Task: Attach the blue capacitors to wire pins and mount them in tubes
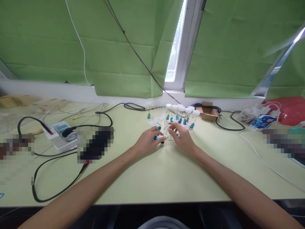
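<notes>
Near the middle of the table, my left hand curls its fingers and thumb around a small dark-based piece with a thin upright rod. Small blue pieces show beside those fingers. Just to the right, my right hand bends over the same spot, thumb and index tips close together; anything between them is too small to make out. Thin bent metal rods lie between the hands. Behind them stand several clear tubes with white caps, holding blue or green pieces. A separate tube with a green piece is farther left.
An open cardboard box sits at the back right by coiled black cable. A white power strip and looping black cables occupy the left. A blue-white package and red bag lie far right.
</notes>
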A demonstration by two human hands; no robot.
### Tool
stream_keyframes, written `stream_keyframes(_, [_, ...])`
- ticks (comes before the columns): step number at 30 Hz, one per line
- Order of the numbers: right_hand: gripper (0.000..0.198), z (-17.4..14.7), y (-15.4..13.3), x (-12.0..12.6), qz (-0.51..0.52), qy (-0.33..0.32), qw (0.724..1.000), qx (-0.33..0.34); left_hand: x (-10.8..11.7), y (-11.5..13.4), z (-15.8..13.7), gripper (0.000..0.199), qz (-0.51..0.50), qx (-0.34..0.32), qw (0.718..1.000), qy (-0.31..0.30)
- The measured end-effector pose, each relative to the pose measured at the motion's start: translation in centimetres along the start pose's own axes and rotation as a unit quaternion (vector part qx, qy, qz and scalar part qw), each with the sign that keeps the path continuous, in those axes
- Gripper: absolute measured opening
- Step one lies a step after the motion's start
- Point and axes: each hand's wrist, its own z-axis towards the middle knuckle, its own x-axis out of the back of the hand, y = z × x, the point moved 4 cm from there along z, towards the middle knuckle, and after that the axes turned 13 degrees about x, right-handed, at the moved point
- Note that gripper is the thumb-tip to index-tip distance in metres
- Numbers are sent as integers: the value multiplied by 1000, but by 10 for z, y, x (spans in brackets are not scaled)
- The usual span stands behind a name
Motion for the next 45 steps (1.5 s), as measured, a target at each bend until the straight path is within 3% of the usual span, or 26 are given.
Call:
stream_keyframes(4, [28,-1,1,-2,2,-19,1000,-5,14,-7,5,38,0,15,998,56])
stream_keyframes(9, [23,-1,8,0,-19,-5,1000,3,20,-22,11,29,27,24,996,82])
stream_keyframes(13, [22,-1,19,3,-68,-19,997,9,17,-18,10,28,34,-22,998,55])
stream_keyframes(19, [23,-4,37,3,-160,-114,980,-16,12,-8,5,28,37,-62,997,-2])
stream_keyframes(25, [24,-6,43,1,-173,-158,971,-43,8,-5,1,29,32,-82,996,-32])
stream_keyframes(31, [23,-6,42,1,-158,-142,977,-31,0,-3,2,24,34,-80,995,-53])
stream_keyframes(38, [32,2,18,10,-79,-49,996,0,-9,-4,5,19,23,-76,995,-56])
stream_keyframes(45, [19,2,3,4,-16,-34,997,63,-11,2,4,19,39,-91,994,-41])
